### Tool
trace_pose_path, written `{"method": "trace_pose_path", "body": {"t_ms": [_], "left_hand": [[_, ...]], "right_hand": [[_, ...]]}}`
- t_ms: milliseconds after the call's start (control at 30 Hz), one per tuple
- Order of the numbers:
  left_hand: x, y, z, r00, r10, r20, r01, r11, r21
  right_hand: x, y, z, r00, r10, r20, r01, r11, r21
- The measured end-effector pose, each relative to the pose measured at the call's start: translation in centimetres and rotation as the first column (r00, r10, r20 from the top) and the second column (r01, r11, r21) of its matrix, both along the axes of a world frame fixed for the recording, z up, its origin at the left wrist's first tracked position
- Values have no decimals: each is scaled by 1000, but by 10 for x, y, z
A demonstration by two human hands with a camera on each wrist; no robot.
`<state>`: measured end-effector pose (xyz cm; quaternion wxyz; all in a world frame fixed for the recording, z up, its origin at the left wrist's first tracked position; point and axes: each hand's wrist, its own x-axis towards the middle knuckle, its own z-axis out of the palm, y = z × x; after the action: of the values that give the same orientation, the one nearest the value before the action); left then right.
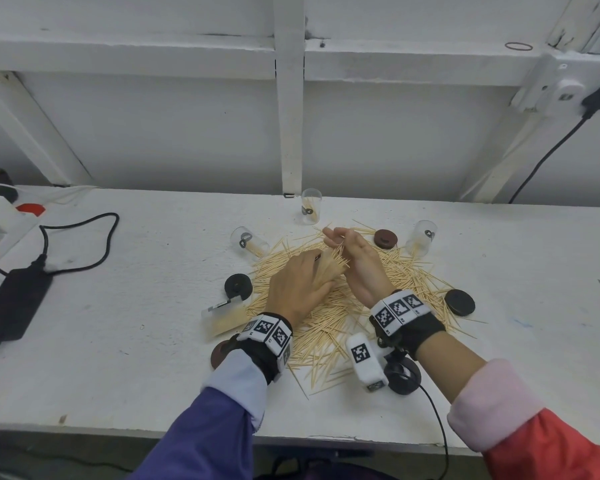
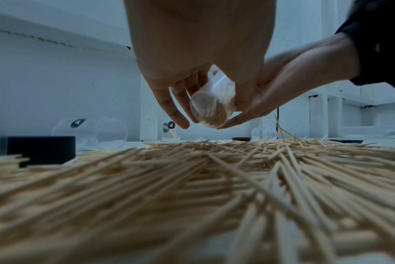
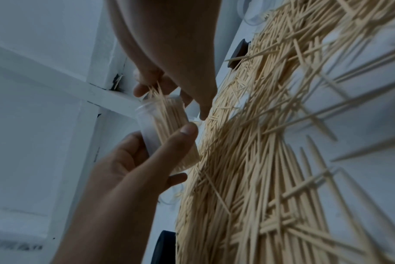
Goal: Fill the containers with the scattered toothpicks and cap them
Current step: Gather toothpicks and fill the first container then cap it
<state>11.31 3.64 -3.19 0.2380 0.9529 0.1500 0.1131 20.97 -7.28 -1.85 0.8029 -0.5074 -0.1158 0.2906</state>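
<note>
Two hands over the pile: L hand (image 1: 297,289) wraps a clear tube (image 3: 167,132), fingers and thumb curled round it, held tilted just above the toothpicks (image 1: 329,327) mid-table (image 1: 125,358). R hand (image 1: 357,261) sits at the tube mouth, fingertips pinching a small bunch of picks that fan out of the opening. Head view barely shows the tube, L hand covers it; only the pick tips poke out. L wrist cam gives the tube's round base, packed with picks, fingers (image 2: 176,110) spread round it, R hand (image 2: 289,84) behind. R wrist cam shows the tube side-on, nearly full, thumb (image 3: 180,141) across its wall. Head view alone lays out the rest: one tube upright (image 1: 311,206) at the back w/ few picks, two lying on their sides (image 1: 249,241) (image 1: 420,237), another w/ a label by the L wrist (image 1: 224,315), all uncapped. Caps loose round the pile: black (image 1: 238,286), black (image 1: 459,302), brown (image 1: 386,238), another brown half hidden under the L wristband (image 1: 219,353). Power brick (image 1: 13,306) far L. Wrist cams blur the near picks; exact count in the R pinch, can't tell.
</note>
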Motion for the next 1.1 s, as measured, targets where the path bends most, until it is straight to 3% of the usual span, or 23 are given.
{"method": "trace_pose_path", "body": {"t_ms": [233, 433, 733, 1100], "left_hand": [[0, 1, -2, 999, 33, 35, -33, 999, -16], [0, 1, -3, 998, 30, 47, -30, 1000, -8], [-1, 0, -1, 998, -4, 56, 4, 1000, -1], [-2, 1, -2, 997, 24, 71, -22, 999, -24]], "right_hand": [[-4, -1, -7, 999, 52, 12, -52, 998, -35], [-3, -4, 0, 992, 44, -117, -37, 998, 60], [-6, -4, -8, 992, 114, -51, -120, 980, -160], [-2, -14, 2, 978, 186, -93, -196, 975, -104]]}}
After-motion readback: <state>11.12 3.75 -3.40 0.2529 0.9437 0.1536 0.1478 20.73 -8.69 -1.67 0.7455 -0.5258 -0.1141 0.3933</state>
